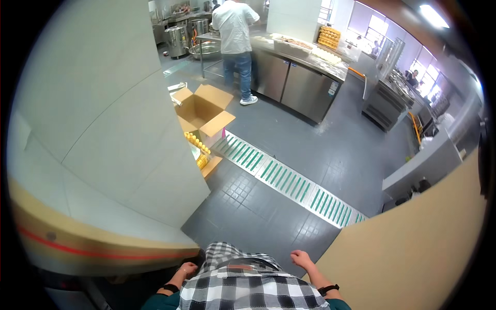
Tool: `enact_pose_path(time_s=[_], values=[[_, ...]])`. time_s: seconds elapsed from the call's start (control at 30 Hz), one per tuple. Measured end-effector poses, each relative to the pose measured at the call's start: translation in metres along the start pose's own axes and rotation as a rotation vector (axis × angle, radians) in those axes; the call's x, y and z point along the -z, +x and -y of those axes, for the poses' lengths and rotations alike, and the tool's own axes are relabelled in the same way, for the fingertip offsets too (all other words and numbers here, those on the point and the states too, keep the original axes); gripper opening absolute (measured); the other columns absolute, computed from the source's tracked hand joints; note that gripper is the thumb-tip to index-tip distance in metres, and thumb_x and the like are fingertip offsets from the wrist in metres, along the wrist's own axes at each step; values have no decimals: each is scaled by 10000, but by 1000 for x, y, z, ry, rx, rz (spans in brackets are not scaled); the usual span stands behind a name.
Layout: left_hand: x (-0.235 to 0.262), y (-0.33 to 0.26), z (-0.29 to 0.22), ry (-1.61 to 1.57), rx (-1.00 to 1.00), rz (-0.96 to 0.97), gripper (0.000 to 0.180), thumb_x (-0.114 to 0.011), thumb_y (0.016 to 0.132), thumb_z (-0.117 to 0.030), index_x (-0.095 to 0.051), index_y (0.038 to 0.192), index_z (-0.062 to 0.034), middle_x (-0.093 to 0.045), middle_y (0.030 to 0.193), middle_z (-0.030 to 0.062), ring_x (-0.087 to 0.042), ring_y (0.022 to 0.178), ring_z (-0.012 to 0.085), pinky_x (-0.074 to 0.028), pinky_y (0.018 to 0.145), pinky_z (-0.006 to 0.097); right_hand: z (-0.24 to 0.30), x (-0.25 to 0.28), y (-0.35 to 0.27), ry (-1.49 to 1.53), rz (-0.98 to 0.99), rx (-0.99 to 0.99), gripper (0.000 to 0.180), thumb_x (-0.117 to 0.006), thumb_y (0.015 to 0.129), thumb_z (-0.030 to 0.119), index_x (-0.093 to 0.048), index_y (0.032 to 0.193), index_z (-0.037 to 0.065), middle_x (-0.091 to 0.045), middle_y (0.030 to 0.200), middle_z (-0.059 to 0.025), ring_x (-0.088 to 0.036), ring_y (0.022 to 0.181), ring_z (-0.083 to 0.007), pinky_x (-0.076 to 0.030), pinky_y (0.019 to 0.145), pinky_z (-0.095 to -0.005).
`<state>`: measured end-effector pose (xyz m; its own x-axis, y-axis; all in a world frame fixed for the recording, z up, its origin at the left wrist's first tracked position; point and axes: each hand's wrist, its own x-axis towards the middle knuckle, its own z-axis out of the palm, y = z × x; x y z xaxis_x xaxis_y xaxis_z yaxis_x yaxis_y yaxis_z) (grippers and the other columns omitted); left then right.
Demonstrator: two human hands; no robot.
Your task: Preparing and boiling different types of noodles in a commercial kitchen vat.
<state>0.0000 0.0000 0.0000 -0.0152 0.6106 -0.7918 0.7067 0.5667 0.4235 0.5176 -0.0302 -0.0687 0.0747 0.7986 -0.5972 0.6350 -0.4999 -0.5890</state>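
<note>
As the right hand [300,258] hovers, fingers [294,254] (free) half-curl.

Near me, my apron [248,293] is all black-and-white checks, my sleeves [338,305] dark green, my wristbands [329,289] black! Grey floor [330,147], silvery drain cover [258,173] with green slots. Far off, a white shirt [234,28], blue jeans [238,66]; near left, a red stripe [103,253] on tan edging [98,242].

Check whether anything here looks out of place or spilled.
The open cardboard box sits with its flaps splayed near one end of the drain grate, which looks untidy. Pale, powdery-looking patches mark the steel counter's right end, possibly a spill.
</note>
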Motion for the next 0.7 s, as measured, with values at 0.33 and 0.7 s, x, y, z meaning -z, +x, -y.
enact_pose_path(time_s=[0.33, 0.7], values=[[-44, 283, -69, -547, 113, -105, 177, -625, 683, -187, -630, 783, -41, -612, 739, 61, -566, 689, 165, -458, 650, 304, 127, 188, 258, -187, 145, 210, 353, -496, 777, 252, -543, 1037, 18, -617, 797, -108, -608, 679, -156, -463, 658, -270], [166, 457, -484, -298, -151, -185, 201, -521, 713, -237, -603, 775, -64, -574, 588, 65, -571, 537, 171, -457, 511, 302, 134, 376, 422, 297, -45, -236, 237, -493, 762, 157, -571, 940, 21, -596, 788, -74, -606, 657, -154, -467, 509, -247]])
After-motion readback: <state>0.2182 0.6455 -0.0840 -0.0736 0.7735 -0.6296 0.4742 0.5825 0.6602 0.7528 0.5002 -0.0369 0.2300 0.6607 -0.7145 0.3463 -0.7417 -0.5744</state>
